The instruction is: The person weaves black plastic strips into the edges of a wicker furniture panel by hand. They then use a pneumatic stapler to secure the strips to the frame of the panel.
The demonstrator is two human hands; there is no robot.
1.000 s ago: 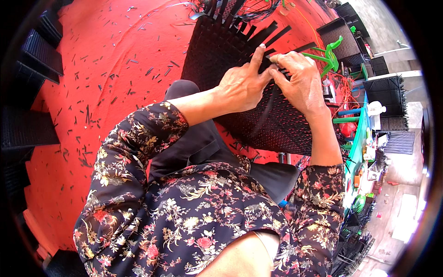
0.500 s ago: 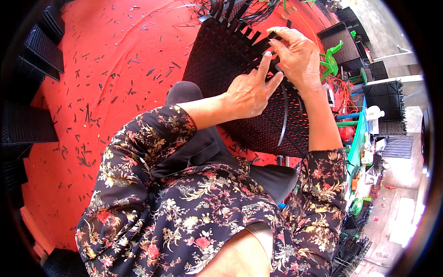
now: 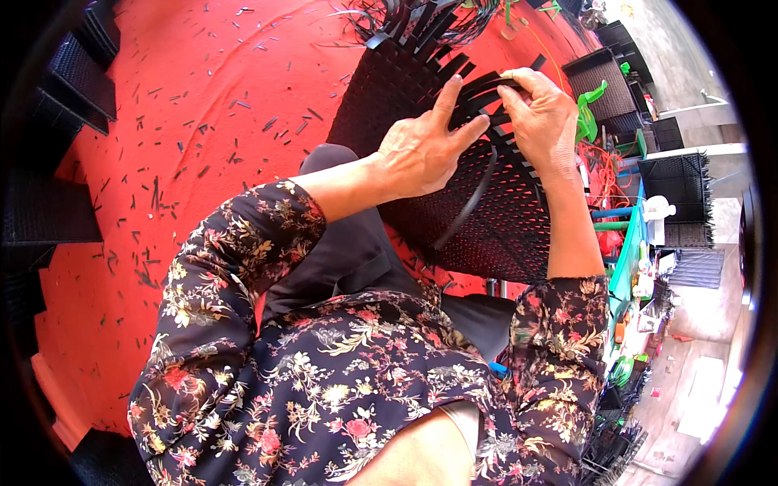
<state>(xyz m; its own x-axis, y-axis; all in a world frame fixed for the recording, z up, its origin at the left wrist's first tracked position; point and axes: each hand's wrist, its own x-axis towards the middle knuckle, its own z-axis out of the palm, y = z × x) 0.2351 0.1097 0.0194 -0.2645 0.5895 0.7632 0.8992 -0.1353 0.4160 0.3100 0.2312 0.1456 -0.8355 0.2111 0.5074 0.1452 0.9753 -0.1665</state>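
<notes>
the woven black piece [image 3: 354,109] is placed beneath both hands, seemingly for easy reach. a black strip [image 3: 485,83] is pinched in the right hand [image 3: 545,117], perhaps for control; the left hand [image 3: 420,155] is held over the weave, forefinger and thumb apart. past its frayed edge, scrap-strewn red floor [image 3: 219,89] is left for leftward movement.

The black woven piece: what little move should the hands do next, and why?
Maybe the right hand should ease the black strip down toward the black woven piece, because that hand seems to pinch the strip, which curves rather than lying flat. The left hand is close by and seems to grip no strip.
</notes>
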